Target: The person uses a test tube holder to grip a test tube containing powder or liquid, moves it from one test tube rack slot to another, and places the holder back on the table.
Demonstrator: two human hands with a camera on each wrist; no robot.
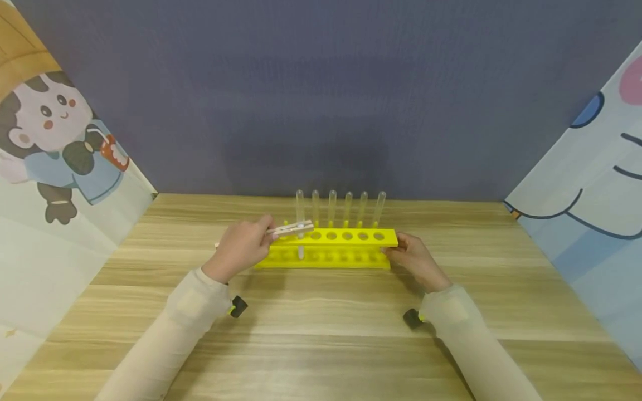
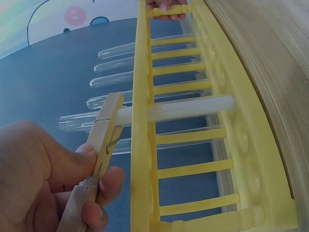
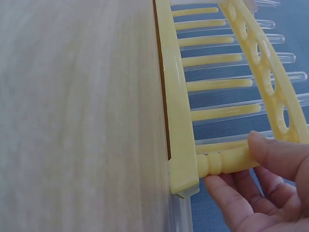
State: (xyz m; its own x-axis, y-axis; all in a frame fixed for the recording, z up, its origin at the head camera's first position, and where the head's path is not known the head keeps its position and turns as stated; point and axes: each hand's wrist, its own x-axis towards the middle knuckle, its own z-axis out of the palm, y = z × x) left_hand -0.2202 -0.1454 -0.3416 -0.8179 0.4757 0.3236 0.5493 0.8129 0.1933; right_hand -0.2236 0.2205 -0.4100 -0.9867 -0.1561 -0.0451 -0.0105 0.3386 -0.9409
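My left hand (image 1: pixel 241 248) grips a wooden test tube clamp (image 2: pixel 100 145) by its handle. The clamp's jaws sit at the upper part of a glass test tube (image 2: pixel 193 108) with white contents, just above the top rail. This tube stands through a hole of the yellow test tube rack (image 1: pixel 346 243), its rounded bottom at the lower shelf. My right hand (image 1: pixel 413 259) holds the rack's right end, thumb and fingers around the end post (image 3: pixel 231 160).
Several clear, empty test tubes (image 1: pixel 332 206) are upside down over pegs along the rack's back. The rack stands on a wood-grain table (image 1: pixel 321 334), with a dark blue panel (image 1: pixel 321 111) behind. Cartoon-printed walls (image 1: pixel 75 128) flank both sides.
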